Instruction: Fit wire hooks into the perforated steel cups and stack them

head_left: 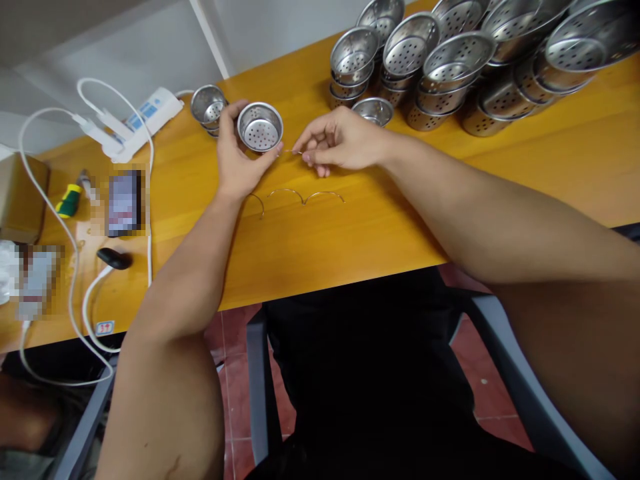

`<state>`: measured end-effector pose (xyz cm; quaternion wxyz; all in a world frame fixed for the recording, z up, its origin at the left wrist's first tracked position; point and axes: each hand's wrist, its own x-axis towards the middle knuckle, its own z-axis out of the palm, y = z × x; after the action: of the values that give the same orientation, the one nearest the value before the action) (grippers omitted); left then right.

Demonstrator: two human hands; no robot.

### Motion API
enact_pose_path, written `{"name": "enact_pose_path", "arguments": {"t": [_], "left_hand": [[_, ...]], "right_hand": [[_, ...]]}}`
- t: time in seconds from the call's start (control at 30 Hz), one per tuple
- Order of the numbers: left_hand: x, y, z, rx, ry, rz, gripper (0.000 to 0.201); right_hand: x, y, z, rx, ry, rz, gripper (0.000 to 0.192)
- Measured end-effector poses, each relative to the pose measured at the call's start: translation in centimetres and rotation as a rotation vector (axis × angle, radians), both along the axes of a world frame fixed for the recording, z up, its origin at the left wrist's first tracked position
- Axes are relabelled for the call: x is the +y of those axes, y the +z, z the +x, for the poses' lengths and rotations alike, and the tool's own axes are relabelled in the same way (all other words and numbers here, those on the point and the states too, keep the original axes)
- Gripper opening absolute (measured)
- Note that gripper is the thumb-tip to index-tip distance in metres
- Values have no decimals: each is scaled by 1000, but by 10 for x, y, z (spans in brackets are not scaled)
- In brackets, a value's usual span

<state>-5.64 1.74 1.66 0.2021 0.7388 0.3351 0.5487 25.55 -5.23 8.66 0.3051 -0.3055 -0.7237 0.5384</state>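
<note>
Left hand spread round a small perforated metal cup, thumb on the near side and fingers on the far left side; cup mouth up, tipped toward the viewer, over the wooden table. Left grip thus holding the cup. Right hand just to the cup's right, grip narrow, thumb and forefinger pinching a thin wire whose end points toward the cup's lower rim; cannot tell whether wire and cup touch. Nearer the table's front edge, curved wires lie on the wood, the leftmost partly behind the left wrist. Just beyond the left hand, a short stack of cups; beyond the right, a low cup, partly hidden by that hand. Taller stacks of like cups crowd the far right, mouths up, several leaning. Left side of table: white power strip with plugs and cables, a phone, blurred, a green-and-yellow handle, a small black object, and a cardboard box at the edge of view.
</note>
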Motion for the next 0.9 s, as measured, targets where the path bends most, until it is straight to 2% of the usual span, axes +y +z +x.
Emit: {"name": "enact_pose_path", "arguments": {"t": [0.17,0.33,0.43,0.53,0.63,0.73,0.8,0.9], "left_hand": [[-1,2,4,-12,-23,-78,117],[13,-14,-1,70,37,103,120],[18,-19,-3,24,55,224,123],[10,-10,-1,3,81,174,112],[-7,9,2,78,176,109,98],[-19,23,1,132,190,74,89],[-19,23,0,137,148,49,87],[-9,14,-1,112,62,-8,91]], "right_hand": [[2,1,-2,-28,-84,54,25],[8,-2,-2,-63,-127,87,23],[10,-2,-1,-93,-147,110,20],[7,2,-1,-106,-225,146,19],[0,9,-5,-94,-313,162,33],[-3,12,-10,-84,-364,180,44],[-1,10,-12,-77,-386,214,44],[6,2,-11,-43,-384,276,37]]}}
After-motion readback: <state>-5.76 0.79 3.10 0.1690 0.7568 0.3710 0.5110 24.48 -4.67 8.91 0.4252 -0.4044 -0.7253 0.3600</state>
